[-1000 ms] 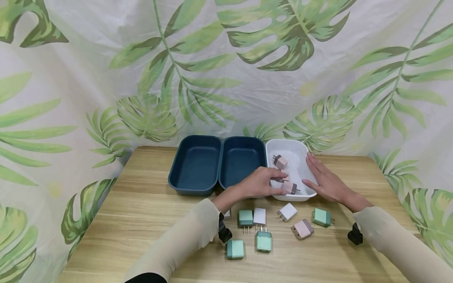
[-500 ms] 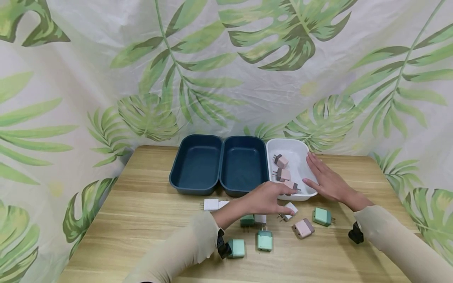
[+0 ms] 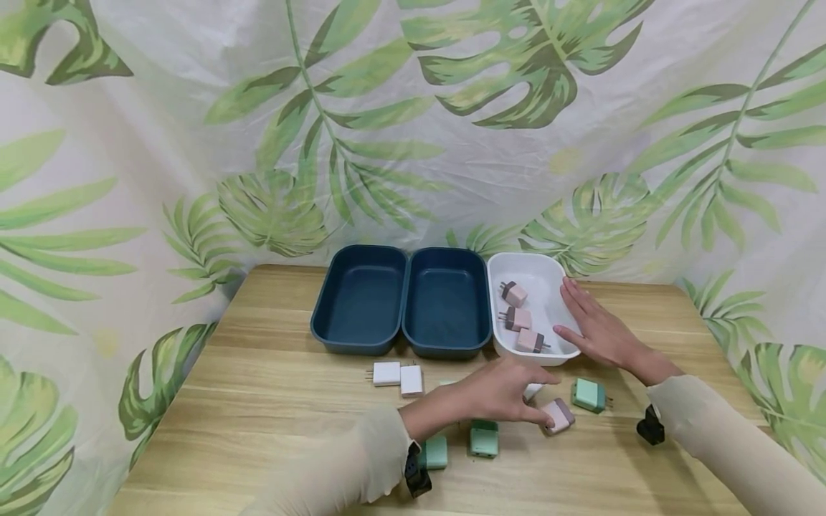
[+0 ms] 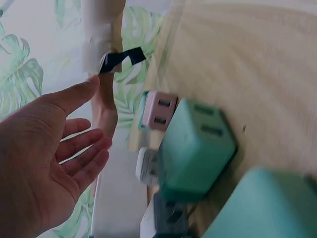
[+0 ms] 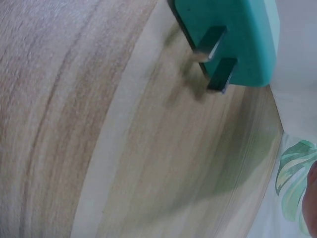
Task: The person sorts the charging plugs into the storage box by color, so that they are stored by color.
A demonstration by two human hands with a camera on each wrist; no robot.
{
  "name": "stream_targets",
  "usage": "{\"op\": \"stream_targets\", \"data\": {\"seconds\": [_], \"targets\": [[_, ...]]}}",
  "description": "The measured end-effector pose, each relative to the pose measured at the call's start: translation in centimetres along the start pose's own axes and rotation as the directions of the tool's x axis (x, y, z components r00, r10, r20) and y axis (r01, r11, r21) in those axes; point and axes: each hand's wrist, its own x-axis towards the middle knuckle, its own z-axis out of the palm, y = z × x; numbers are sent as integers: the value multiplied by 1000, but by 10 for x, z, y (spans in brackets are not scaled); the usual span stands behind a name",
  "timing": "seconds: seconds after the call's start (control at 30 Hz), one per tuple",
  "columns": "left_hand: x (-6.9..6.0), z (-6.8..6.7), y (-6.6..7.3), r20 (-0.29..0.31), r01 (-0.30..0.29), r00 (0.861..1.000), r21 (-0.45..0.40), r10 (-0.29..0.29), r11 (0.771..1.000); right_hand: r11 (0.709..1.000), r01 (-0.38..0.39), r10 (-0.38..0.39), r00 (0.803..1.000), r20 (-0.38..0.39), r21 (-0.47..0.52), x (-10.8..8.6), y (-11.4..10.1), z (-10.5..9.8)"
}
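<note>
My left hand (image 3: 503, 390) hangs over the table with thumb and fingers apart, the thumb tip at a pink charger (image 3: 560, 416); whether they touch is unclear. A white charger (image 3: 532, 391) is mostly hidden beneath this hand. In the left wrist view, the hand (image 4: 42, 163) holds nothing, with the pink charger (image 4: 159, 110) beyond a green one (image 4: 195, 144). Flat fingers of my right hand (image 3: 603, 333) rest against the right side of the white tray (image 3: 502, 347). Three pink chargers lie inside it, one of them (image 3: 530, 340) nearest the front.
Two dark blue trays (image 3: 358, 350) (image 3: 447, 352) stand left of the white one. Green chargers (image 3: 589, 395) (image 3: 484, 438) (image 3: 435, 453) and white chargers (image 3: 386, 373) (image 3: 411, 380) lie on the wooden table (image 3: 258, 416). A leaf-patterned cloth (image 3: 361, 86) hangs behind.
My left hand has let go of a pink charger in the white tray and moved out over the front rim toward the pink charger on the table. The right hand has stayed in place.
</note>
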Motion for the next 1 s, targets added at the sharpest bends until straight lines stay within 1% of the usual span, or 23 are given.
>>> {"op": "stream_targets", "data": {"seconds": [0.13,0.3,0.43,0.6,0.77,1.0], "targets": [[2,13,6,4,4,1000,24,-4,1000,1000,0,0,1000,-2,0,-1,1,1],[3,26,10,-8,6,1000,58,-5,998,1000,0,0,1000,-8,-3,-1,2,4],[4,32,11,-21,20,1000,44,-19,999,1000,-1,1,1000,-5,1,-1,1,3],[3,38,13,-31,55,998,32,-54,998,1000,-7,7,1000,-3,8,0,0,2],[3,44,15,-46,92,995,33,-90,995,1000,-8,8,1000,-6,15,1,0,2],[6,51,17,-68,124,990,35,-122,992,1000,-2,2,1000,-14,14,1,1,1]]}}
